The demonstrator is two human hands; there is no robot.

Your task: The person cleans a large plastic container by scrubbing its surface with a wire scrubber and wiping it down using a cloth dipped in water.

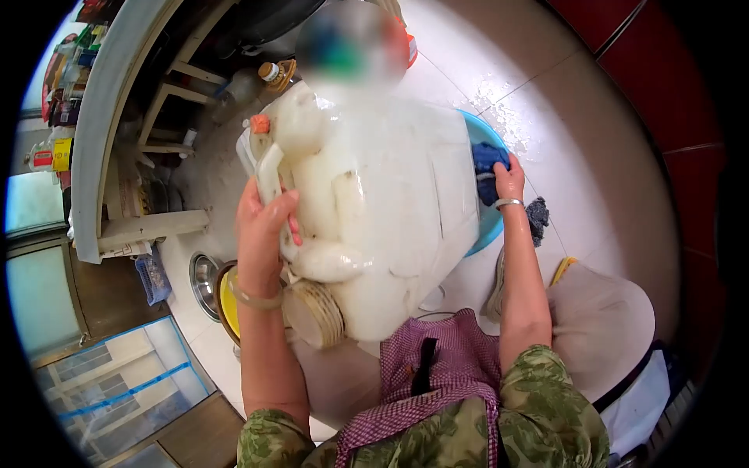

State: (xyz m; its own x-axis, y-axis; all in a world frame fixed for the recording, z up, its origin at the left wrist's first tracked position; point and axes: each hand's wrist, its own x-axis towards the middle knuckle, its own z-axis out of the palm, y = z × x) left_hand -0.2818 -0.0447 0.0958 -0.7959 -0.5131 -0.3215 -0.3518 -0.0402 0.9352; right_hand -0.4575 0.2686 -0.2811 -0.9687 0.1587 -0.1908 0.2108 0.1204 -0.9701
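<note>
A large, wet, whitish plastic jerrycan (390, 195) fills the middle of the view, tilted over in front of my body. My left hand (269, 218) is wrapped round its moulded handle (270, 168). Its wide ridged cap (314, 316) faces toward me, and a small orange cap (260, 123) sits near the handle's far end. On the right, my right hand (510, 181) grips a dark blue cloth (487, 168) at the jerrycan's side. Behind them is a light blue basin (493, 222), partly hidden by the jerrycan.
To the left stand a steel bowl (204, 285), a yellow basin (229, 304) and a wooden shelf frame (152, 228). A bottle with an orange-brown cap (269, 72) is farther back. A dark scrubber-like clump (537, 218) lies on the wet tile floor (499, 86).
</note>
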